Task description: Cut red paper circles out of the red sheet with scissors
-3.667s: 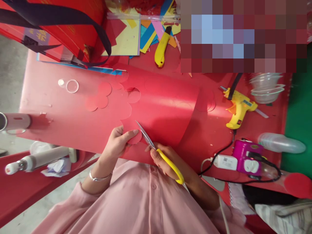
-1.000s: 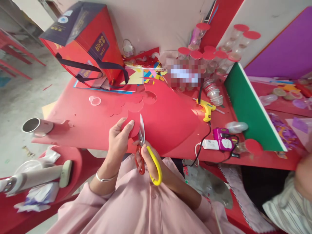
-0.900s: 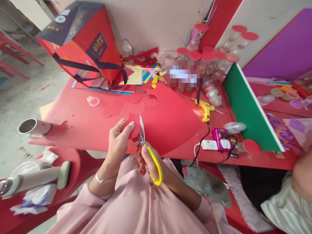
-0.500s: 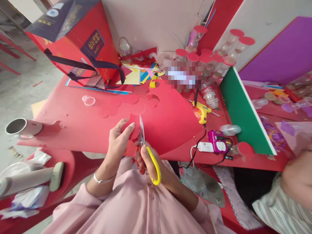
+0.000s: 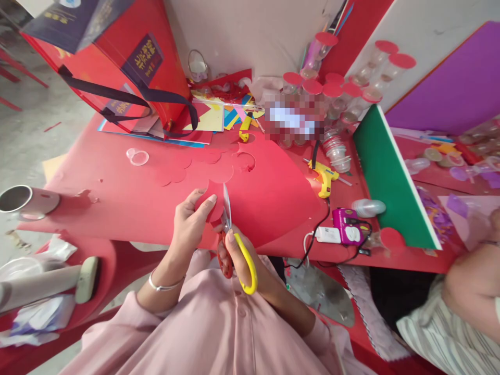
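A piece of red paper point(image 5: 212, 207) is pinched between the thumb and fingers of my left hand point(image 5: 192, 219), close to the table's front edge. My right hand point(image 5: 241, 260) grips scissors point(image 5: 248, 268) with one yellow and one red handle loop. Their metal blades point away from me, right beside the paper's right edge. Under and beyond my hands lies a large red sheet point(image 5: 269, 192) with rounded cut-outs along its left side. How far the blades are parted is hard to make out.
A yellow glue gun point(image 5: 325, 177) with a black cord lies to the right, near a purple power block point(image 5: 347, 226). Behind it stand stacked plastic cups point(image 5: 336, 151) and a green board point(image 5: 394, 177). At left are a red bag point(image 5: 144, 67) and a metal mug point(image 5: 29, 200). Another person's arm point(image 5: 474, 281) shows at right.
The view has shifted slightly, so the bag and mug sit a little further left. My hands, the paper and the scissors keep nearly the same pose.
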A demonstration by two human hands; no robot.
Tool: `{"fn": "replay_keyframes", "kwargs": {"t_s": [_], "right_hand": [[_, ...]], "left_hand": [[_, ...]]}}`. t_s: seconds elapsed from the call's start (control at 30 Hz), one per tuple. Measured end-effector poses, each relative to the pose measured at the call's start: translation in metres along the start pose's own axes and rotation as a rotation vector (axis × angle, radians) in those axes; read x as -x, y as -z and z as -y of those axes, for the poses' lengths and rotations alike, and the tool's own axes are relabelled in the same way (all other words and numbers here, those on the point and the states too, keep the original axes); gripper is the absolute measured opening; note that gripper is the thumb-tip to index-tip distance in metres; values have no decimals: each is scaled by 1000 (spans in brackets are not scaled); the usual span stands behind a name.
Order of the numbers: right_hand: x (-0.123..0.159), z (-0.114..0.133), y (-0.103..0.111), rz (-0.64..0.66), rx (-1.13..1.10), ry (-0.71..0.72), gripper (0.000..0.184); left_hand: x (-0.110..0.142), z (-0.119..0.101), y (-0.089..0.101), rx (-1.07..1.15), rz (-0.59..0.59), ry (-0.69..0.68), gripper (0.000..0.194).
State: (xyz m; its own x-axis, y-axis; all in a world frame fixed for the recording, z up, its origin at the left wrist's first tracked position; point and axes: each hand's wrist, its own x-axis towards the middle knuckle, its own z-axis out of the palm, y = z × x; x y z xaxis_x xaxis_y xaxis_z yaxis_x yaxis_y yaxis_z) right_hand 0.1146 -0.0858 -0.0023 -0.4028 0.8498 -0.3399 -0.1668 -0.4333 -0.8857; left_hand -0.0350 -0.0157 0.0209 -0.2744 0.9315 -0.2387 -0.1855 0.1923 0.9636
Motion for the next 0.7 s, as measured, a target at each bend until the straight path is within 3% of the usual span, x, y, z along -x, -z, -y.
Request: {"fn": "replay_keyframes", "kwargs": {"t_s": [0.47,0.7], "right_hand": [[3,-6,3,-19,-33,27,70],[2,-6,6,0,-4,20,71]], "left_hand": [[-5,9,4,-82,77,-1,26],[-6,6,5,-147,58,-45,27]]}}
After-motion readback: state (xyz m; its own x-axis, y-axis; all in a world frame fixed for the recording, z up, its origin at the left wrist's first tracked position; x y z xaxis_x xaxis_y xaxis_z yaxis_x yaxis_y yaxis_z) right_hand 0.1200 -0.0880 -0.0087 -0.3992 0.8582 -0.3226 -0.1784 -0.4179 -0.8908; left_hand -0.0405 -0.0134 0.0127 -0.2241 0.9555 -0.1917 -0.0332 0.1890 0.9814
